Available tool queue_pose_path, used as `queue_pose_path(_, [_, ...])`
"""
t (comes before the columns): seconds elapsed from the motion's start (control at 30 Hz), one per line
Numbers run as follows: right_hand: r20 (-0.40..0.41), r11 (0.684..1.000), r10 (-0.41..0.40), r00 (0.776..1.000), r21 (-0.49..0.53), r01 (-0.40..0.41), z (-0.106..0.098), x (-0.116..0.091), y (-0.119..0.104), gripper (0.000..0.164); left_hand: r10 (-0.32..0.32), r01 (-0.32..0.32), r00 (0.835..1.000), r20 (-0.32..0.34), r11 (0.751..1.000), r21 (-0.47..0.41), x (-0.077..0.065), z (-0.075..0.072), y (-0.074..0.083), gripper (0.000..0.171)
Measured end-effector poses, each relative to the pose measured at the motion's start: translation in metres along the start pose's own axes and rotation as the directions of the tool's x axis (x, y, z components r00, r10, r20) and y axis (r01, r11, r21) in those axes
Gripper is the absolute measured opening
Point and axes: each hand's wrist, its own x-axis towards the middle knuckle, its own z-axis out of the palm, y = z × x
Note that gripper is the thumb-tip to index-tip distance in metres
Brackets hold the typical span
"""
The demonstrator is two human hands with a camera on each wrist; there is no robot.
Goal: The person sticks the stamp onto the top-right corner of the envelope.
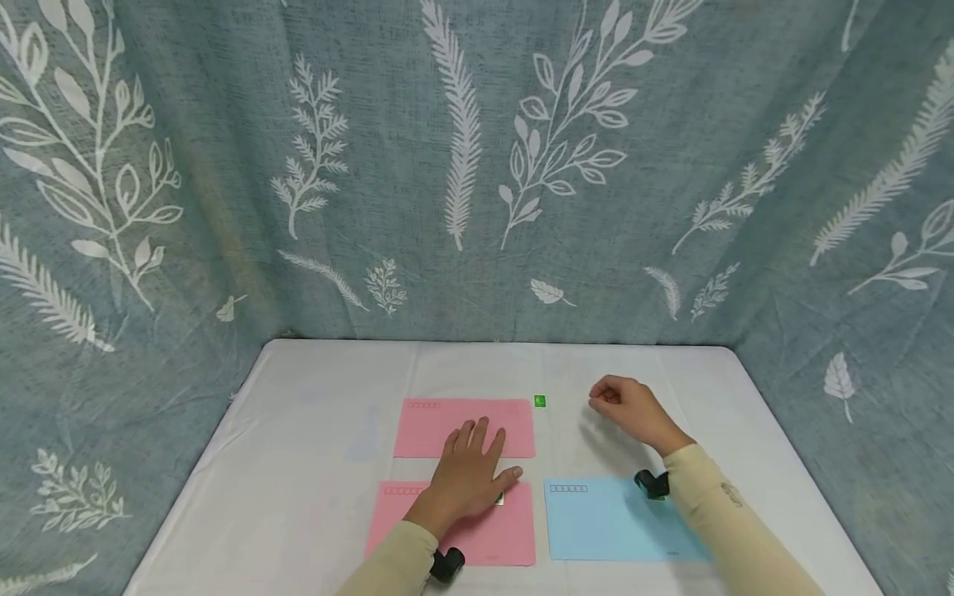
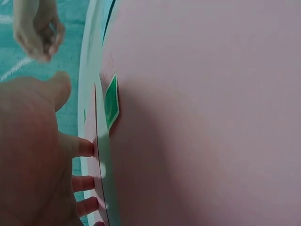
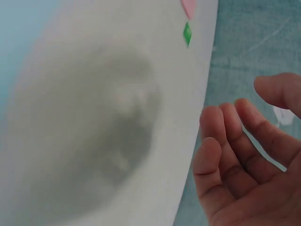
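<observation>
Left hand (image 1: 465,487)—fingers spread, gripping nothing—touches far pink rectangular paper envelope (image 1: 431,425), probably light, bendy, best lifted by edges; right hand (image 1: 636,410) empty, fingers loosely curled.

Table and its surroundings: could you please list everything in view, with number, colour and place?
Patterned cloth: 1, grey-blue with white leaves, behind and beside the table
Table: 1, white, centre
Far envelope: 1, pink, partly under the left hand
Near envelope: 1, pink, nearest the person, left
Right envelope: 1, blue, beside the near envelope
Loose stamp: 1, green, right of the far envelope
Second stamp: 1, green, on the near envelope
Wrist cameras: 2, black, at the wrists
Sleeves: 2, beige, on the arms
Left hand: 1, bare, over the pink envelopes
Right hand: 1, bare, above the table, right
</observation>
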Motion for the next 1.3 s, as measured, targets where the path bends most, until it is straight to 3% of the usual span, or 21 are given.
queue_pose_path(0.2, [0.056,0.997,0.069,0.996,0.021,-0.07,0.029,0.035,-0.001,0.012,0.009,-0.009,1.0,0.002,1.0,0.001,0.0,0.003,0.0,0.074])
queue_pose_path(0.33, [0.05,0.994,0.099,0.994,0.032,-0.101,0.043,0.044,0.001,0.012,0.028,-0.028,1.0,0.0,0.999,0.015,0.002,0.003,0.004,0.072])
queue_pose_path(0.57, [0.059,0.997,0.082,0.995,-0.018,-0.081,0.059,0.053,-0.002,0.009,0.041,-0.041,0.999,0.001,0.999,0.026,0.0,-0.003,0.01,0.072])
queue_pose_path(0.9, [0.023,0.994,-0.016,1.0,-0.112,0.019,0.062,0.069,-0.016,0.011,0.028,-0.025,0.999,-0.044,0.997,0.075,0.003,-0.014,0.003,0.07])
queue_pose_path(1.3, [0.016,0.994,-0.042,0.999,-0.104,0.043,0.061,0.078,-0.018,0.009,0.001,-0.001,1.0,0.001,1.0,0.029,0.004,-0.017,0.002,0.071])
